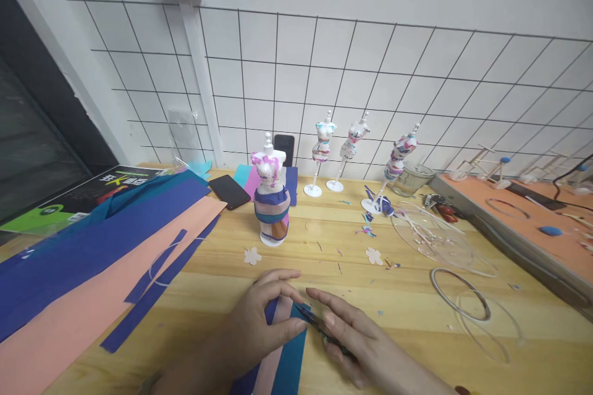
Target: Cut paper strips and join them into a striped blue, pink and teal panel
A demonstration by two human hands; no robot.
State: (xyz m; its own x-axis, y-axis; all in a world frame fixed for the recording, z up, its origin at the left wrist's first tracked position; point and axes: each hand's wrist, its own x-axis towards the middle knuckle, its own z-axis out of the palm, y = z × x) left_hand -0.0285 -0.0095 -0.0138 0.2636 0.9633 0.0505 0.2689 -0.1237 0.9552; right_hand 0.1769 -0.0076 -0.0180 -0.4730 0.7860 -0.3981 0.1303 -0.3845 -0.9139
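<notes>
My left hand (259,321) presses down on a small piece of striped paper (282,358) in blue, pink and teal, with thumb and fingers pinched at its top edge. My right hand (352,336) is closed on a thin dark tool (315,323), probably small scissors, whose tip touches the teal stripe. Both hands rest on the wooden table (407,296) at the near edge. A little mannequin wrapped in coloured strips (271,203) stands just behind them.
Long blue and pink paper sheets (83,271) lie at the left. A black phone (229,191), three small decorated mannequins (352,154), a glass jar (411,179), clear plastic rings (458,296) and an orange board (532,222) lie behind and right. Two paper flowers (252,255) sit mid-table.
</notes>
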